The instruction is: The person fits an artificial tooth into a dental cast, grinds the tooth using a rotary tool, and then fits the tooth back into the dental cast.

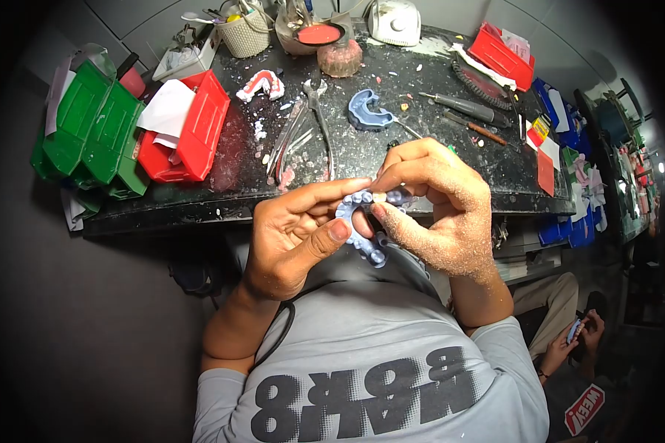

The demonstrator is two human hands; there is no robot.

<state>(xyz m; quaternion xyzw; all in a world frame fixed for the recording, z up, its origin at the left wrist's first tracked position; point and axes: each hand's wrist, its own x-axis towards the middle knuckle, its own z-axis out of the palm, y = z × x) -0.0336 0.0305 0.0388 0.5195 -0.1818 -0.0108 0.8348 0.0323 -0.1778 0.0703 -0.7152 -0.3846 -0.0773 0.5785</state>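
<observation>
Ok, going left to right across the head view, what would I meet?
Green bins, left red bin, left hand, held dental model, right hand, another person's hands.

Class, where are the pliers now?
In the head view, the pliers lie left of centre on the bench, between the red arch and a blue model, beyond the left hand.

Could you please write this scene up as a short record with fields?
Left hand: holding the blue dental model
Right hand: dusty, pinching at a whitish tooth on it
Bench: another blue model, pliers, grey handpiece
Bench left: green bins, red bin
Bench back: woven basket
Lower right: another person's hands with a small bluish object
</observation>
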